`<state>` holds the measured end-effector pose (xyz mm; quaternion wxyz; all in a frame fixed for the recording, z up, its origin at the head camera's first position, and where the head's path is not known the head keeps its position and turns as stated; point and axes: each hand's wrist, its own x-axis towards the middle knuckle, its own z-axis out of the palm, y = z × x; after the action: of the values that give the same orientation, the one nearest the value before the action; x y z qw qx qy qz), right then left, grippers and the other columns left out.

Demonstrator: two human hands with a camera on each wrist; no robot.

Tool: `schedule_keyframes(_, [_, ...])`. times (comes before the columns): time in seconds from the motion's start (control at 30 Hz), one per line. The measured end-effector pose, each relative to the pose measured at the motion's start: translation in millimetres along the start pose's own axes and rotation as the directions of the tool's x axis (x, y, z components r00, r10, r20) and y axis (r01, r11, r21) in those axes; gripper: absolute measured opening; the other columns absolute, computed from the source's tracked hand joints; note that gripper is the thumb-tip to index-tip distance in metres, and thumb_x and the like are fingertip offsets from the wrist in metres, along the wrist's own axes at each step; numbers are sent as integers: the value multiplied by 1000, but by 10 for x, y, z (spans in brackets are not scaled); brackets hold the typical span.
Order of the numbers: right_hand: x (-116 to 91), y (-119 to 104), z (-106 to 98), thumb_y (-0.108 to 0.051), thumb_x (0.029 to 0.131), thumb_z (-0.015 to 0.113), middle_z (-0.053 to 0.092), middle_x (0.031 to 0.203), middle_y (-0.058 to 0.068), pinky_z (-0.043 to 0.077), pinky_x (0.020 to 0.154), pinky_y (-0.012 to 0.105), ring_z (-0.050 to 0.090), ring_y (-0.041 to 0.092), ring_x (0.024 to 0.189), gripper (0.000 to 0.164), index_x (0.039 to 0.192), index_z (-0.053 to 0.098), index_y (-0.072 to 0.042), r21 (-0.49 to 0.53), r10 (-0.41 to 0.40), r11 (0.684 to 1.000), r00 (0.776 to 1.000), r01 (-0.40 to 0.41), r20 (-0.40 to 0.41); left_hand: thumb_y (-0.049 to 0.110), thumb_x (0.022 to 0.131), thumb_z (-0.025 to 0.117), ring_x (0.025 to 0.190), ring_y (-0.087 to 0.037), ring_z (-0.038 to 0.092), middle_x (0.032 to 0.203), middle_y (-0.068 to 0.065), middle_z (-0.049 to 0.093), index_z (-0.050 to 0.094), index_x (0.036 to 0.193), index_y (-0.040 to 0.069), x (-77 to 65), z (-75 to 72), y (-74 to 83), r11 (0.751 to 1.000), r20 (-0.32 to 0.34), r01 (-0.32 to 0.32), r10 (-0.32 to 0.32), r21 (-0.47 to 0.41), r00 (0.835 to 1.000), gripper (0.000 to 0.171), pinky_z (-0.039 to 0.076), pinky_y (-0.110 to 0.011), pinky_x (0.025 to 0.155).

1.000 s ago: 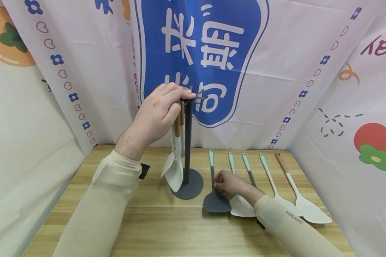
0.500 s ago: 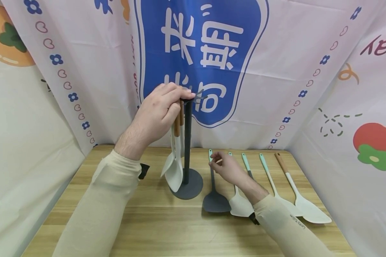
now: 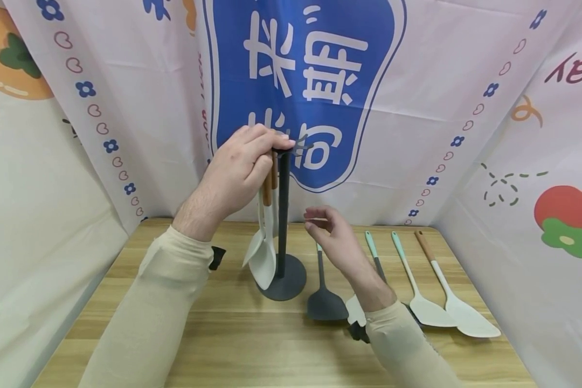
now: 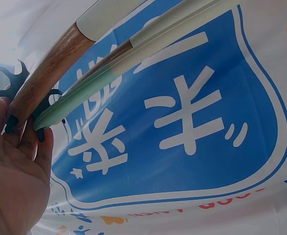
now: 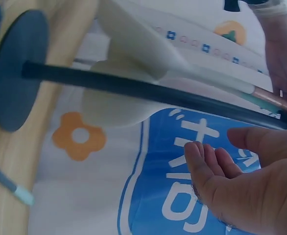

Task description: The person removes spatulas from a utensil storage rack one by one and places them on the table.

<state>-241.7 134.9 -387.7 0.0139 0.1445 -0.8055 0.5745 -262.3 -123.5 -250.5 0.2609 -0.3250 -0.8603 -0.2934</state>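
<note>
At the top of a dark grey utensil stand, my left hand grips the hooked crown, fingers over it and thumb beside the handles. Beneath that hand hang several white-headed utensils; the left wrist view shows wooden handles and a mint-green handle at the hooks. My right hand hovers to the right of the post, fingers loosely bent, nothing in them. In the right wrist view its palm is bare. Below it lies a dark grey turner, its handle end hidden by the hand.
Right of the dark turner lie a white turner partly under the right arm, a grey-shafted one with a mint handle, a white one with a mint handle and one with a brown handle. Printed cloth encloses the wooden table.
My right hand has risen from the dark turner's shaft, up past its mint handle end, and now floats above the table. The turner stays put. My left hand keeps still on the stand.
</note>
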Motion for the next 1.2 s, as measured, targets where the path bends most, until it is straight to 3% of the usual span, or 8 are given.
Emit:
schedule_keyframes(0.2, [4, -76, 114, -14, 118, 68, 67, 165, 18, 51, 138, 56, 64, 36, 158, 46, 163, 61, -5, 203, 6, 979, 1000, -1, -28, 20, 118, 42, 140, -29, 64, 150, -5, 77, 79, 150, 22, 1, 0, 2, 1000, 0, 3, -3, -4, 1000, 49, 46, -55, 137])
schedule_keyframes(0.4, [74, -28, 257, -7, 119, 64, 58, 173, 20, 43, 145, 49, 57, 33, 165, 49, 167, 56, 0, 471, 50, 881, 999, -40, -9, 20, 118, 42, 142, -29, 65, 149, -5, 77, 79, 149, 22, -2, -6, 0, 1000, -6, -2, 2, -10, 1000, 48, 44, -54, 140])
schedule_keyframes(0.57, [149, 37, 397, -8, 119, 65, 63, 170, 16, 41, 146, 47, 60, 28, 161, 46, 164, 61, -4, 526, 71, 848, 997, -72, 21, 21, 119, 42, 140, -29, 64, 150, -4, 77, 79, 150, 22, -1, -10, -1, 1000, 1, 2, -2, -20, 1000, 48, 48, -54, 133])
schedule_keyframes(0.73, [202, 94, 491, -11, 118, 68, 69, 160, 14, 46, 142, 49, 66, 23, 146, 41, 159, 68, -8, 467, 86, 879, 996, -92, 33, 21, 119, 42, 138, -29, 64, 150, -4, 77, 79, 150, 22, 3, -17, 3, 1000, 7, 4, -4, -28, 1000, 49, 50, -54, 127])
schedule_keyframes(0.93, [244, 157, 573, -11, 118, 69, 73, 153, 26, 59, 116, 32, 69, 19, 128, 35, 152, 71, -2, 357, 37, 933, 999, -36, 4, 19, 117, 45, 139, -28, 64, 151, -4, 77, 79, 150, 21, 11, -27, 15, 1000, 9, 2, -1, -30, 1000, 47, 49, -53, 130])
schedule_keyframes(1.07, [253, 183, 591, -10, 118, 68, 77, 144, 28, 60, 104, 25, 73, 23, 121, 31, 146, 73, 2, 239, -20, 971, 1000, 24, -18, 17, 117, 48, 142, -29, 63, 157, -5, 75, 78, 152, 20, -6, -21, 20, 999, 8, -17, 18, -32, 1000, 46, 51, -54, 125])
schedule_keyframes(1.2, [252, 206, 581, -10, 119, 67, 80, 137, 26, 61, 102, 26, 75, 29, 119, 28, 142, 73, 5, 173, -42, 984, 999, 44, -13, 17, 117, 51, 150, -30, 62, 164, -5, 72, 76, 155, 19, -41, 2, 16, 999, 1, -42, 42, -23, 999, 46, 51, -55, 129])
